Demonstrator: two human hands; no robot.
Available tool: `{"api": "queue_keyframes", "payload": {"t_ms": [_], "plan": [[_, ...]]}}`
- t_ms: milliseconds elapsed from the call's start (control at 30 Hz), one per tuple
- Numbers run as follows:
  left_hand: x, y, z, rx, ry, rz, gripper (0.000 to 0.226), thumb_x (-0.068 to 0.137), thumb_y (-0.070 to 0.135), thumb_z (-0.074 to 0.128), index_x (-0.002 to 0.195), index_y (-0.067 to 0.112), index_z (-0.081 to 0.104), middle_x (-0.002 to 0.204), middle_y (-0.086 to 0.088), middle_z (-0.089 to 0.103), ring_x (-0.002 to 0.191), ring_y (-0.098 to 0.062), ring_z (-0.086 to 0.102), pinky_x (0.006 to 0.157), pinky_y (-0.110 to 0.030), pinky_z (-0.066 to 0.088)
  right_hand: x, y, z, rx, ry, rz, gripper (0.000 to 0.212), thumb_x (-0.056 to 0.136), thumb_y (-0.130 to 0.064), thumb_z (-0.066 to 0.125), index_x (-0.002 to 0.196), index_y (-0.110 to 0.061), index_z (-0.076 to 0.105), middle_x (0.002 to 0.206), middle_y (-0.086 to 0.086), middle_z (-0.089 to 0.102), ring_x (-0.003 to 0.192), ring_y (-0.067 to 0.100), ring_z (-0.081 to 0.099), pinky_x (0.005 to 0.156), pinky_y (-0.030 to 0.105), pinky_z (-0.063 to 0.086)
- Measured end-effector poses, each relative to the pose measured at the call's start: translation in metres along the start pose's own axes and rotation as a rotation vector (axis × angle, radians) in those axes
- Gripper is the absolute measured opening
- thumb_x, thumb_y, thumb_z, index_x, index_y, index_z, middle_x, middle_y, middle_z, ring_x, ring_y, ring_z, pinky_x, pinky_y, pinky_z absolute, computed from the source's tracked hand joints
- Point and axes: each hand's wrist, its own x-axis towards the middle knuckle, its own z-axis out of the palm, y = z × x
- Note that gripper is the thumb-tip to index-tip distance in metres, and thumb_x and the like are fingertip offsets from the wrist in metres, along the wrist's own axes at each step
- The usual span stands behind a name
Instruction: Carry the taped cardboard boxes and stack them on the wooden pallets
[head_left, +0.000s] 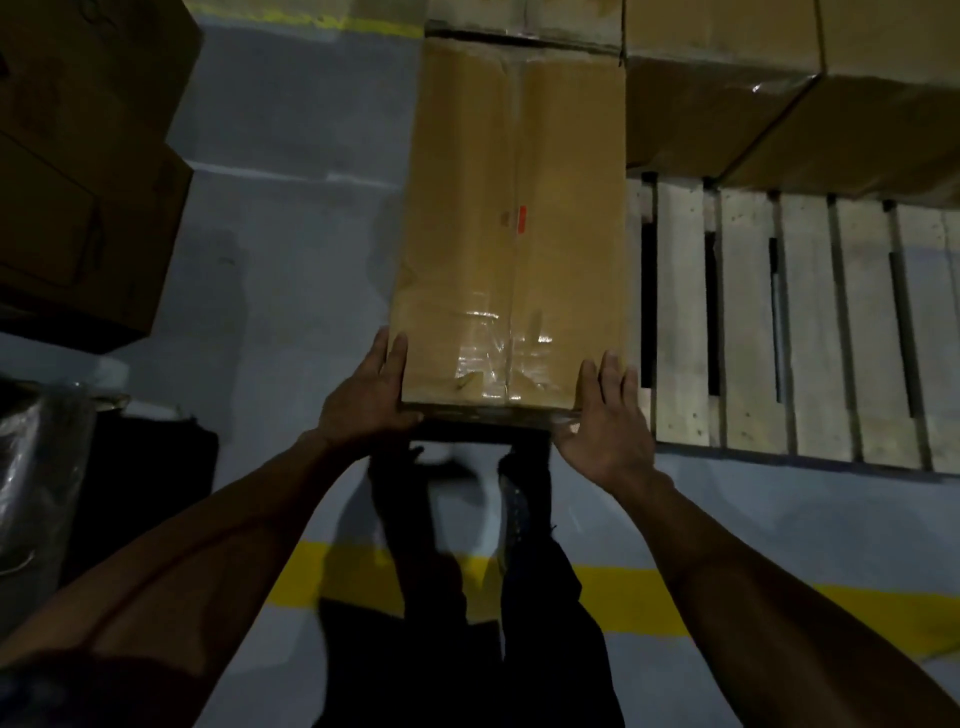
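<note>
A long taped cardboard box (511, 228) lies in the middle of the view, with clear tape along its seam and a small red label on top. Its far end meets other boxes. My left hand (366, 395) presses flat against the box's near left corner, fingers straight. My right hand (605, 418) lies flat against the near right corner, fingers straight. To the right is the wooden pallet (800, 322), its slats bare in front. Taped boxes (769, 104) stand on the pallet's far part.
Stacked cardboard boxes (78, 171) stand at the left. A plastic-wrapped bundle (36, 467) sits at the lower left. A yellow line (727, 608) crosses the grey floor near my feet, which are below the box's near end.
</note>
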Motion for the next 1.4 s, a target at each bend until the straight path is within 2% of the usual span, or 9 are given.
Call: {"api": "queue_keyframes", "payload": {"t_ms": [67,167,333,500,767,967,1067,1233,1400], "plan": [[0.001,-0.001,0.0,0.068,0.086,0.04,0.106,0.077,0.068,0.043,0.156,0.013,0.001,0.163,-0.012,-0.002,0.141,-0.037,0.031,0.103,-0.048,0.042,-0.001,0.001,0.002,-0.022,0.026,-0.009,0.089,0.097,-0.04,0.055,0.159,-0.013,-0.003,0.165,0.012,-0.015,0.15,0.04,-0.013,0.118,0.051,0.023],[0.005,-0.003,0.002,0.174,0.177,0.095,0.087,0.089,0.046,0.057,0.155,0.009,0.012,0.161,-0.017,0.012,0.122,-0.044,0.049,0.091,-0.047,0.047,0.0,-0.002,0.002,0.001,0.062,0.013,0.077,0.101,-0.034,0.051,0.159,-0.014,0.003,0.166,0.01,-0.01,0.151,0.042,-0.005,0.113,0.054,0.031],[0.005,-0.004,0.003,0.228,0.192,0.025,0.078,0.093,0.031,0.059,0.154,0.008,0.015,0.161,-0.018,0.011,0.117,-0.043,0.052,0.089,-0.045,0.047,0.002,-0.009,-0.001,0.003,0.076,0.021,0.074,0.101,-0.031,0.054,0.158,-0.015,0.009,0.167,0.006,-0.006,0.15,0.041,0.007,0.11,0.052,0.036],[0.006,-0.002,-0.006,0.232,0.182,0.003,0.076,0.091,0.028,0.063,0.151,0.007,0.022,0.161,-0.018,0.015,0.116,-0.043,0.054,0.087,-0.045,0.049,0.004,-0.013,0.004,-0.051,0.102,0.01,0.075,0.098,-0.024,0.058,0.157,-0.011,0.013,0.166,0.01,-0.001,0.146,0.043,0.016,0.106,0.05,0.042],[0.006,0.004,-0.008,0.302,0.174,-0.011,0.077,0.086,0.03,0.063,0.149,0.005,0.026,0.158,-0.02,0.02,0.107,-0.042,0.057,0.08,-0.042,0.049,0.004,-0.016,0.001,-0.083,0.071,0.025,0.075,0.1,-0.026,0.053,0.158,-0.012,0.008,0.166,0.01,-0.006,0.148,0.043,0.013,0.108,0.047,0.04],[0.007,0.01,-0.008,0.362,0.131,-0.063,0.079,0.086,0.026,0.058,0.151,0.003,0.02,0.157,-0.023,0.019,0.121,-0.042,0.049,0.094,-0.043,0.045,0.005,-0.017,-0.004,-0.081,0.019,0.035,0.08,0.097,-0.029,0.057,0.157,-0.01,0.009,0.166,0.012,-0.004,0.147,0.045,0.014,0.111,0.048,0.037],[0.003,0.019,-0.012,0.33,0.09,-0.134,0.075,0.088,0.029,0.058,0.149,0.004,0.023,0.157,-0.023,0.021,0.127,-0.041,0.045,0.101,-0.044,0.041,0.004,-0.02,-0.017,-0.067,-0.054,0.045,0.08,0.091,-0.032,0.061,0.155,-0.009,0.017,0.165,0.015,0.004,0.142,0.046,0.023,0.11,0.05,0.037],[-0.031,0.048,-0.03,0.198,0.129,-0.182,0.042,0.09,0.024,0.051,0.127,0.005,0.048,0.149,-0.018,0.036,0.122,-0.035,0.049,0.097,-0.041,0.045,-0.031,-0.035,-0.054,0.046,-0.049,0.031,0.039,0.093,-0.028,0.049,0.129,-0.013,0.049,0.135,0.012,0.048,0.122,0.034,0.043,0.098,0.041,0.041],[-0.103,0.082,-0.038,0.225,0.151,-0.127,0.044,0.092,0.032,0.053,0.128,0.008,0.049,0.139,-0.013,0.046,0.123,-0.029,0.047,0.098,-0.037,0.042,-0.101,-0.055,-0.087,0.186,-0.082,0.066,0.059,0.096,-0.042,0.049,0.148,-0.015,0.04,0.149,0.01,0.044,0.136,0.032,0.038,0.11,0.04,0.036]]}}
